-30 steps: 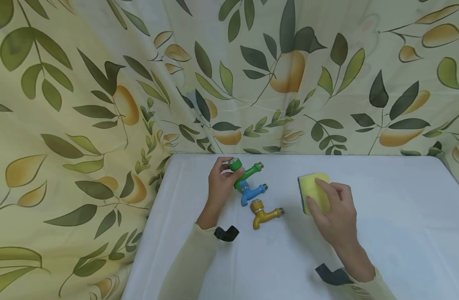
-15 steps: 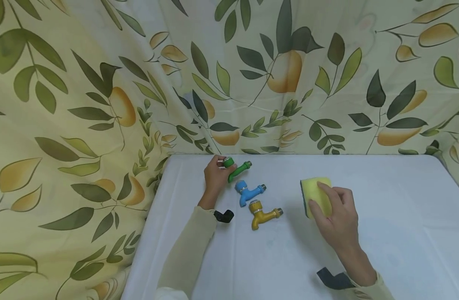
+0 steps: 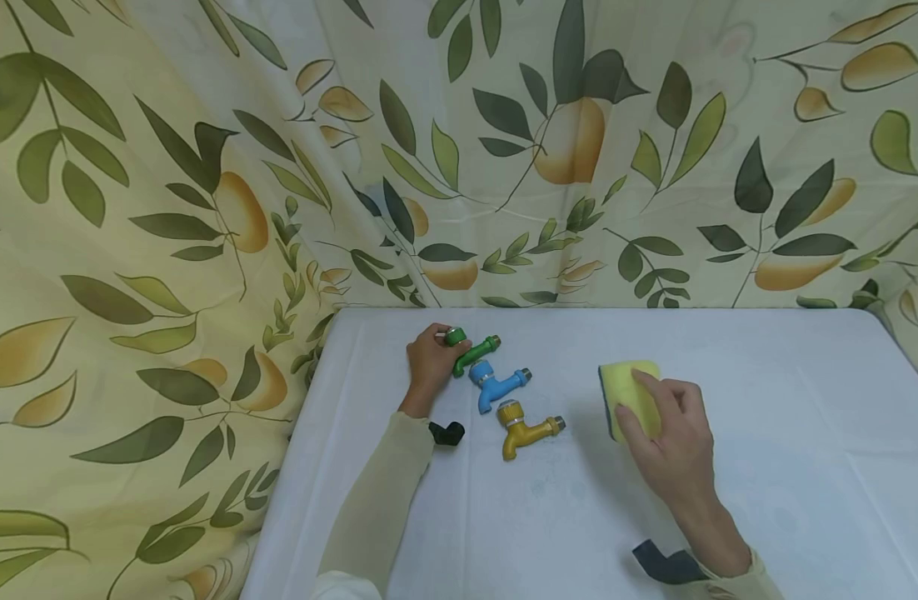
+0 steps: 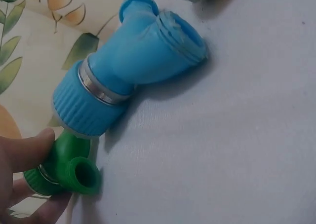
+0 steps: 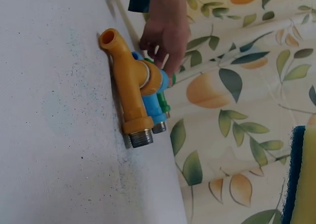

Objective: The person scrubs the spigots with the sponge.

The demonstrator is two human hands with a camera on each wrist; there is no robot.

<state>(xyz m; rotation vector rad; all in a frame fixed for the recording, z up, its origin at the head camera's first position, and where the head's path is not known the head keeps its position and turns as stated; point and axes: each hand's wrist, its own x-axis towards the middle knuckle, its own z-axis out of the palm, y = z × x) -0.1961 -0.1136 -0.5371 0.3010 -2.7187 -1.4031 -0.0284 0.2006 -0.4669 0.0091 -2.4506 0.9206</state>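
Observation:
My left hand [image 3: 431, 364] grips a green tap [image 3: 476, 353] around its ribbed knob, low at the table's far left. In the left wrist view the thumb and fingers hold the green tap [image 4: 71, 167] with its spout opening toward the camera. Just nearer lies a blue tap [image 3: 496, 385], and in front of that a yellow tap [image 3: 528, 430], the three in a slanting row. My right hand [image 3: 672, 433] pinches a yellow sponge [image 3: 630, 398] with a dark scouring side, held above the table to the right of the taps. Only the edge of the sponge [image 5: 302, 179] shows in the right wrist view.
A white cloth covers the table [image 3: 804, 433]. Dark specks and faint bluish marks dot the cloth near the yellow tap in the right wrist view. A leaf-patterned curtain [image 3: 519, 208] hangs along the back and left edges. Dark straps [image 3: 447, 433] sit at both wrists.
My left hand has carried the green tap leftward from over the blue tap, then down to the table beside it. The right hand with the sponge has shifted only slightly.

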